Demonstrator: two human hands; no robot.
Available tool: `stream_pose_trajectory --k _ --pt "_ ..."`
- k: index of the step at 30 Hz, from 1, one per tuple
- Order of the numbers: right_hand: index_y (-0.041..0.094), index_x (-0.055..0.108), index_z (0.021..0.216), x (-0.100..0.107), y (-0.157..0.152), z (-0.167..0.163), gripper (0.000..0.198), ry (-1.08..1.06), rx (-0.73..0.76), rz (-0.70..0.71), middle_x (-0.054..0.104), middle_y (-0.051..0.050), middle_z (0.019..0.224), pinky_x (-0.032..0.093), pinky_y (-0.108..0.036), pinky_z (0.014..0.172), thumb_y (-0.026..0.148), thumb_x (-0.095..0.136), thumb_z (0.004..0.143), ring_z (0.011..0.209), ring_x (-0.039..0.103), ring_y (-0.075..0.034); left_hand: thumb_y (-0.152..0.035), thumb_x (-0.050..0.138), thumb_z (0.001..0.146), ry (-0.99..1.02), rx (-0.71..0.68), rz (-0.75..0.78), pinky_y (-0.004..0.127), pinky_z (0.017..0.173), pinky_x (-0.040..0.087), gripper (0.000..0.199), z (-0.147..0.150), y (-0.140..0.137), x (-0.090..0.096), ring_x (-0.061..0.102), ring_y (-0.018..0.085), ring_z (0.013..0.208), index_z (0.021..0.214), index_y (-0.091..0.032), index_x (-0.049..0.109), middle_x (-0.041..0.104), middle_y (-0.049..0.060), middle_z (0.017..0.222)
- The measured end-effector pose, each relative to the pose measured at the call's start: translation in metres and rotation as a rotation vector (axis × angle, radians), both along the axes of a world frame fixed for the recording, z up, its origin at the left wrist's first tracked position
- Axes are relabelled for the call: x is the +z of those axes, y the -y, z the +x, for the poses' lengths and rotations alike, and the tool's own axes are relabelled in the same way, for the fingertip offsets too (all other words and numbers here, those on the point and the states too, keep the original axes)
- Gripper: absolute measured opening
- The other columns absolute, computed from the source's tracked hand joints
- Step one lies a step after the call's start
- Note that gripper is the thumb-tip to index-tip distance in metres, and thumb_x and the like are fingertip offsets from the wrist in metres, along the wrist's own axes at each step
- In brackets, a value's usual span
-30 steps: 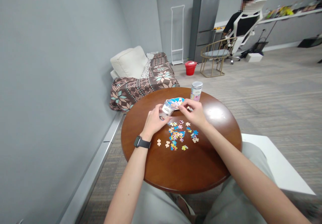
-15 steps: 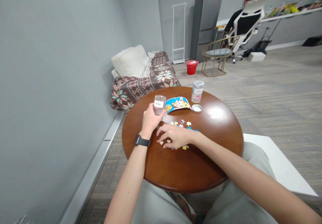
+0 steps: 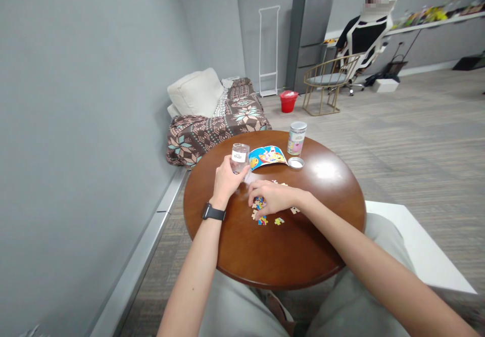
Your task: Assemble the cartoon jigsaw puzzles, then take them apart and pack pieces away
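Observation:
My left hand [image 3: 226, 181] is wrapped round a clear jar [image 3: 239, 159] with a white label, at the left side of the round table. Beside it, my right hand [image 3: 276, 196] is low over the tabletop, its curled fingers apart around a cluster of puzzle pieces [image 3: 262, 221]. I cannot make out any piece lifted between the fingers. One yellow puzzle piece [image 3: 279, 221] lies just in front of that hand. More pieces lie beyond and under the wrist, partly hidden. Behind the jar is a curved picture sheet [image 3: 270, 156] in blue and yellow.
A printed can [image 3: 296, 139] with a silver top stands at the back of the brown table [image 3: 322, 195], near a round metal lid [image 3: 296, 163]. Farther off are a patterned sofa [image 3: 223, 125], a red bin [image 3: 288, 102], a gold chair [image 3: 329, 80] and a seated person [image 3: 346, 31].
My right hand has moved right and its fingers have drawn in; the pieces near them now sit in a closer cluster. My left hand stays on the jar.

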State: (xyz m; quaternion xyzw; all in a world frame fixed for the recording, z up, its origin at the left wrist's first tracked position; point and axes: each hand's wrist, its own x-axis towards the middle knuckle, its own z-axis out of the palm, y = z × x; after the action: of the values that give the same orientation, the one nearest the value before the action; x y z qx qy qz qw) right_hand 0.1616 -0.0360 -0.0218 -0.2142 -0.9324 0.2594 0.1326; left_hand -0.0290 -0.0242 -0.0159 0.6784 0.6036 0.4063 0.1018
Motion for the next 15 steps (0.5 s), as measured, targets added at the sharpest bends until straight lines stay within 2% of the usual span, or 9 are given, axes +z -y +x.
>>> stream_pose_trajectory --k 7,11,15 --pt "0.019 0.076 0.081 0.006 -0.004 0.003 0.011 0.053 -0.046 -0.065 0.068 -0.005 0.092 0.047 -0.028 0.084 0.028 0.077 0.075 0.090 0.062 -0.019 -0.044 0.070 0.078 -0.014 0.012 -0.002 0.035 0.081 0.050 0.040 0.001 -0.001 0.000 0.067 0.024 0.088 0.105 -0.021 0.052 0.071 0.006 0.096" --pt "0.018 0.075 0.082 0.010 -0.005 0.004 0.009 0.105 -0.070 -0.134 0.072 -0.004 0.086 0.046 -0.026 0.075 0.025 0.074 0.078 0.087 0.063 -0.018 -0.045 0.070 0.078 -0.015 0.008 0.001 0.034 0.081 0.049 0.039 0.000 0.000 0.000 0.067 0.023 0.087 0.104 -0.022 0.052 0.070 0.006 0.096" --pt "0.018 0.075 0.088 0.012 -0.002 0.004 0.012 0.143 -0.092 -0.182 0.073 -0.004 0.089 0.046 -0.024 0.072 0.026 0.072 0.079 0.085 0.064 -0.017 -0.045 0.070 0.079 -0.015 0.006 0.000 0.034 0.080 0.050 0.039 0.001 0.001 0.000 0.067 0.023 0.089 0.105 -0.022 0.052 0.070 0.006 0.096"
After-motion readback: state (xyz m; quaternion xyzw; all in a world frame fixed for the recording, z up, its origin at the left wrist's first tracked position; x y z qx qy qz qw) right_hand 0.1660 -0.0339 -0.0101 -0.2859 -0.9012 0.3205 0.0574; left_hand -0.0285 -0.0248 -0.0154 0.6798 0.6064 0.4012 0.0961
